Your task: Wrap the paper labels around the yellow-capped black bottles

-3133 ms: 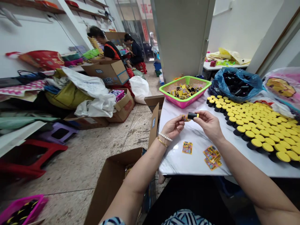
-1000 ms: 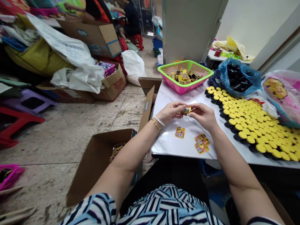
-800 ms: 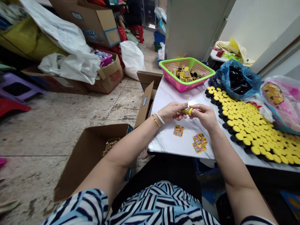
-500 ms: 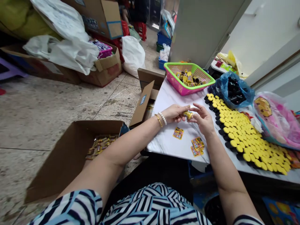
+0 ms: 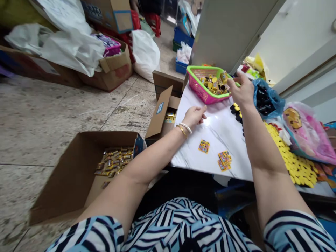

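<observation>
My right hand (image 5: 242, 90) is raised at the right rim of a pink-and-green plastic basket (image 5: 202, 91), with its fingers apart. A small yellow-and-black wrapped tube (image 5: 224, 77) stands up just beside the fingertips, among several like it in the basket. Whether they touch, I cannot tell. My left hand (image 5: 194, 117) rests low on the white marble table (image 5: 220, 129), open and holding nothing. A printed yellow label card (image 5: 204, 146) lies in front of it, and a small stack of cards (image 5: 224, 159) lies to the right.
Rows of yellow-topped black caps (image 5: 296, 164) fill the table's right side, partly behind my right arm. A blue bag of black items (image 5: 266, 99) and a pink plastic bag (image 5: 301, 131) lie beyond. A cardboard box of wrapped tubes (image 5: 112, 161) sits on the tiled floor at left.
My hands have parted from the small yellow tube they held together. The right hand has risen to the basket, the left has dropped to the table, and the view has swung left.
</observation>
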Tool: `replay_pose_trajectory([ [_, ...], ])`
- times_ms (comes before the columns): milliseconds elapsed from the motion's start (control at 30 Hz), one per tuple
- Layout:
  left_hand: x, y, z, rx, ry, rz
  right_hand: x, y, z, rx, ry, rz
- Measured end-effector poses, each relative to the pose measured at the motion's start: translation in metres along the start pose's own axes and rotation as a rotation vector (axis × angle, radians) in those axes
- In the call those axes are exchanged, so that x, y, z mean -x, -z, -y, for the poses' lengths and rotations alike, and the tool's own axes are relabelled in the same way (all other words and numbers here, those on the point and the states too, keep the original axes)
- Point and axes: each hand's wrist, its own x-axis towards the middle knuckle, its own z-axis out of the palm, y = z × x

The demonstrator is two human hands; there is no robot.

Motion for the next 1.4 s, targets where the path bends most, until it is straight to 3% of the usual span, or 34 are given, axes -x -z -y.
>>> replay_pose_trajectory([
  [67, -0.002, 0.002, -0.003, 0.060, -0.035, -0.095, 0.031, -0.010, 0.019, 0.214, -0.024, -0.082],
  [200, -0.005, 0.004, -0.005, 0.095, -0.058, -0.140, 0.132, -0.035, 0.052, 0.126, -0.067, 0.498],
  [233, -0.004, 0.003, -0.005, 0.083, -0.060, -0.123, 0.153, -0.039, 0.054, 0.145, -0.067, 0.578],
  [300, -0.002, -0.001, -0.002, 0.044, -0.073, -0.086, 0.183, -0.045, 0.051, 0.177, -0.042, 0.608],
  [367, 0.000, -0.004, -0.001, 0.004, -0.100, -0.056, 0.197, -0.047, 0.045, 0.168, -0.031, 0.551],
  [567, 0.001, -0.009, 0.000, -0.079, -0.138, 0.037, 0.194, -0.043, 0.040, 0.120, -0.072, 0.468],
  [767, 0.000, -0.009, 0.004, -0.150, -0.146, 0.063, 0.212, -0.034, 0.049, 0.171, -0.163, 0.364],
  [933, -0.001, -0.008, 0.010, -0.189, -0.164, 0.095, 0.214, -0.038, 0.049, 0.120, -0.142, 0.390],
  [1067, 0.000, -0.008, 0.013, -0.204, -0.136, 0.138, 0.185, -0.029, 0.033, 0.125, -0.102, 0.398],
  [1200, 0.008, -0.008, 0.010, -0.150, -0.023, 0.224, 0.140, -0.010, 0.015, 0.126, -0.079, 0.175],
  [1300, 0.007, -0.009, 0.009, -0.150, 0.026, 0.327, 0.124, -0.008, -0.001, 0.095, -0.051, 0.084],
  [1400, 0.002, -0.011, 0.007, -0.120, 0.055, 0.213, 0.130, -0.014, -0.012, 0.032, -0.047, 0.013],
])
